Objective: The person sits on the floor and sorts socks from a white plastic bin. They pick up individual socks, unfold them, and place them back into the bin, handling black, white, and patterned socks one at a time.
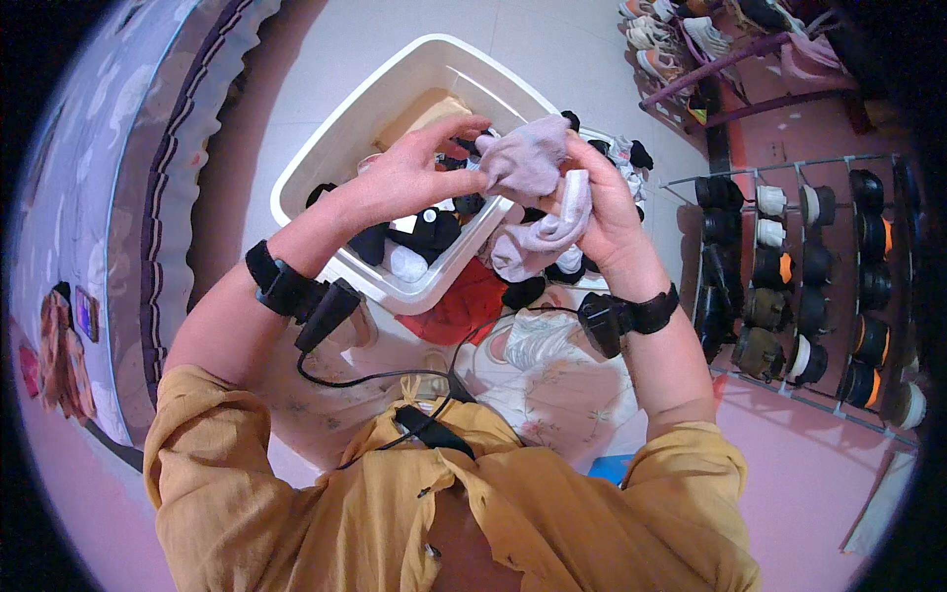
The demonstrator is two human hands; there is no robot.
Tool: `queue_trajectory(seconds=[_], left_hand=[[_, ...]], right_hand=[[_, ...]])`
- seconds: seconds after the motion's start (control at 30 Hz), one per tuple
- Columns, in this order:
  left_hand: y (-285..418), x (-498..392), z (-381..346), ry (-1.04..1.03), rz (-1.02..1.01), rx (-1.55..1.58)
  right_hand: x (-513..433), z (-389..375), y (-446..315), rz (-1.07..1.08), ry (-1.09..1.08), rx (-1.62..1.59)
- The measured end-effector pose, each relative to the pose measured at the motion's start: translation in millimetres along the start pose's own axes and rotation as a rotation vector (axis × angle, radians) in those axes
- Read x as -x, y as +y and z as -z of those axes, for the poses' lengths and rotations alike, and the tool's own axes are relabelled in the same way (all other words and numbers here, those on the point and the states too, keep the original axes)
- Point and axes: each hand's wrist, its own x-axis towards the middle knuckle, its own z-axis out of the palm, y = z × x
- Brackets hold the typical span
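Observation:
A pale pink sock [529, 159] is held up over the right side of a white plastic tub [296, 174]. My right hand [610, 203] grips it from the right, together with a second pale pink sock [533, 240] that hangs bent below. To the left, my left hand [414, 174] is spread above the tub, its thumb at the upper sock's edge and its fingers apart. Inside the tub lie dark socks [436, 233], a balled white sock [405, 263] and a tan piece [429, 115] whose kind I cannot tell.
More socks [629, 166] lie right of the tub, partly hidden by my right hand. Red cloth [462, 303] is by the tub's near corner. A shoe rack [799, 274] stands at right, another with shoes [710, 81] behind it. A bed [126, 185] edges the left. Wrist-device cables [370, 382] cross my lap.

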Motion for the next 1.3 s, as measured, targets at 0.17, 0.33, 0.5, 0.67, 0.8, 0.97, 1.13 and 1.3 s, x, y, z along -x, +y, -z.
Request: queue_trajectory(seconds=[0.17,0.33,0.5,0.67,0.8,0.97,1.13,1.3], left_hand=[[21,-2,5,-0.146,0.242,0.441],[13,-1,5,-0.256,0.233,0.502],[0,-1,10,-0.391,0.274,0.271],[6,3,3,-0.019,0.208,-0.103],[19,4,3,-0.035,0.336,0.280],[20,7,-9,-0.106,0.331,0.489],[6,2,-9,-0.029,0.375,0.690],[-1,1,-2,-0.041,0.442,0.663]], right_hand=[[-2,-3,3,-0.012,-0.050,0.115],[-3,5,-1,0.039,0.017,-0.014],[-9,15,-4,0.100,0.120,-0.044],[-7,7,1,0.209,0.118,0.339],[-1,-11,15,0.131,0.057,0.655],[1,-24,27,0.114,-0.020,0.661],[-2,-13,27,0.197,-0.024,0.641],[-30,26,5,0.174,0.344,0.612]])
